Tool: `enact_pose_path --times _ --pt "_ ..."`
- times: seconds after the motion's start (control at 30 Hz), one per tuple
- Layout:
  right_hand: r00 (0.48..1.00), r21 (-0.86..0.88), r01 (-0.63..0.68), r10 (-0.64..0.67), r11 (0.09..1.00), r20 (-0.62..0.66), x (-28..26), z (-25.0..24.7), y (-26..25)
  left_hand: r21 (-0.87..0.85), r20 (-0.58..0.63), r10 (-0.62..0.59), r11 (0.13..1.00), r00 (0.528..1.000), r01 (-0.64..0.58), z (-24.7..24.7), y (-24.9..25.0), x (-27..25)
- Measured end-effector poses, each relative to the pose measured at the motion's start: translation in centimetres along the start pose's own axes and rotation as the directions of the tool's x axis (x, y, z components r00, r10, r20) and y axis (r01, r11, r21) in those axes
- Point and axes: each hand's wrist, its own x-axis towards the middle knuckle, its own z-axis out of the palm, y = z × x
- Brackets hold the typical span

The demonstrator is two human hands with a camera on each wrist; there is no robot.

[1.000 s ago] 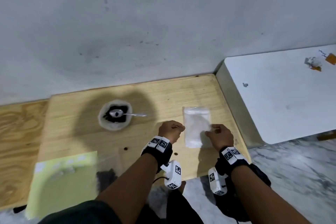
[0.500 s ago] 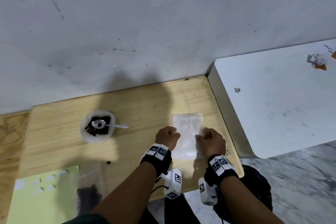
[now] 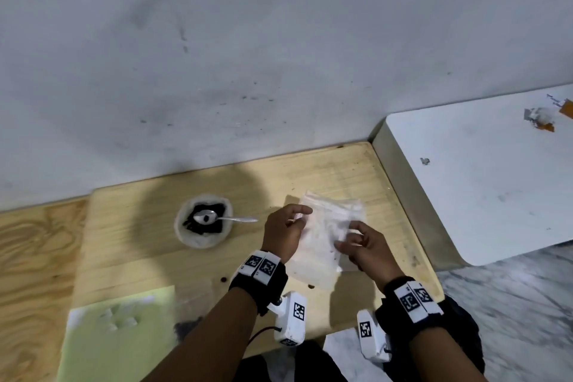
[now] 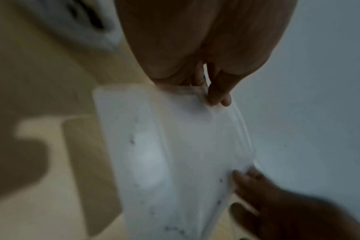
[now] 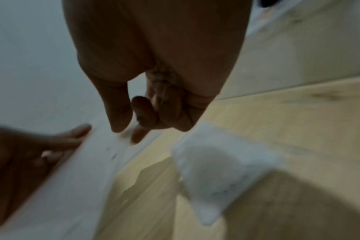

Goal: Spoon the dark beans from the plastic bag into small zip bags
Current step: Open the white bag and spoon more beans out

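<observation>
A rolled-down plastic bag of dark beans (image 3: pixel 203 226) sits on the wooden board, with a metal spoon (image 3: pixel 217 218) lying across it. My left hand (image 3: pixel 286 228) pinches the top left corner of a clear small zip bag (image 3: pixel 319 246), which is raised above the board. In the left wrist view, thumb and finger of that left hand (image 4: pixel 214 95) clamp the zip bag (image 4: pixel 185 154). My right hand (image 3: pixel 356 239) pinches the bag's right edge; its fingers (image 5: pixel 121 121) meet the zip bag (image 5: pixel 86 164) there. More zip bags (image 3: pixel 344 206) lie flat underneath.
A green sheet (image 3: pixel 117 338) with white labels lies at the near left, with a dark filled bag (image 3: pixel 186 327) at its edge. Loose beans (image 3: pixel 223 279) dot the wooden board (image 3: pixel 139 257). A white table (image 3: pixel 480 183) adjoins on the right, a grey wall behind.
Both hands have lifted one zip bag off the pile, where earlier they worked at the pile's lower corners on the board. The bean bag and spoon stay put.
</observation>
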Motion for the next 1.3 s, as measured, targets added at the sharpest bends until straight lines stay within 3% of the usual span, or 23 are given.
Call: enact_pose_path --times 0.07,0.13,0.23,0.3,0.33,0.4,0.43,0.47,0.6,0.67,0.73,0.87,0.93,1.07,1.17,1.3 --pt "0.993 -0.078 0.109 -0.113 0.991 -0.045 -0.1 2.2 -1.1 0.059 0.013 0.066 0.996 0.998 -0.066 -2.8 0.1 -0.5" --pt "0.983 -0.125 0.182 -0.183 0.975 0.0 0.0 4.3 -2.8 0.149 0.024 0.122 0.981 0.992 -0.124 -5.9 0.4 -1.5" --pt "0.973 -0.259 0.164 -0.113 0.952 0.2 -0.4 7.6 -5.1 0.258 0.054 0.146 0.954 0.988 -0.155 -10.1 0.5 -2.7" --pt "0.949 -0.284 0.148 -0.055 0.947 0.31 -1.2 9.8 -6.6 0.291 0.0 0.182 0.941 0.983 -0.175 -12.6 0.4 -3.5" --pt "0.941 -0.275 0.135 -0.036 0.952 0.337 -1.6 10.7 -7.2 0.331 -0.057 0.257 0.917 0.965 -0.224 -13.6 0.1 -3.8" --pt "0.938 -0.224 0.123 -0.039 0.967 0.345 -2.2 12.5 -8.0 0.475 -0.185 0.455 0.817 0.871 -0.326 -15.3 -0.5 -4.7" --pt "0.94 -0.194 0.123 -0.052 0.973 0.337 -2.4 13.4 -8.3 0.513 -0.236 0.499 0.793 0.834 -0.329 -15.9 -0.5 -5.1" --pt "0.941 -0.169 0.125 -0.063 0.978 0.332 -2.8 14.4 -8.5 0.507 -0.277 0.489 0.806 0.827 -0.306 -16.4 -0.4 -5.6" --pt "0.923 -0.145 0.144 -0.08 0.979 0.376 -3.7 18.0 -8.7 0.292 -0.256 0.11 0.956 0.96 -0.031 -17.1 0.4 -6.1" --pt "0.915 -0.143 0.138 -0.07 0.98 0.397 -3.5 19.4 -8.4 0.089 -0.226 -0.039 0.994 0.973 0.061 -17.8 0.3 -5.8" --pt "0.91 -0.163 0.125 -0.047 0.979 0.411 -3.1 20.2 -8.2 -0.093 -0.204 -0.111 0.991 0.973 0.093 -18.3 0.2 -5.5" --pt "0.931 -0.213 0.136 -0.051 0.967 0.363 -2.0 20.4 -7.9 -0.256 -0.166 -0.096 0.965 0.981 0.051 -19.1 0.1 -5.3" --pt "0.93 -0.244 0.225 -0.133 0.943 0.344 -1.8 20.7 -8.0 -0.237 -0.177 -0.087 0.971 0.98 0.043 -19.1 -0.1 -5.2" --pt "0.872 -0.422 0.436 -0.258 0.795 0.416 -1.4 21.3 -7.9 -0.212 -0.223 -0.094 0.976 0.97 0.046 -18.8 -0.5 -5.0" --pt "0.859 -0.497 0.488 -0.296 0.718 0.417 -1.1 21.3 -7.5 -0.096 -0.2 -0.045 0.995 0.979 0.027 -18.8 -0.1 -5.1" --pt "0.88 -0.542 0.472 -0.339 0.695 0.332 0.0 20.6 -7.5 0.169 -0.114 0.051 0.985 0.992 -0.031 -19.2 0.4 -5.0"
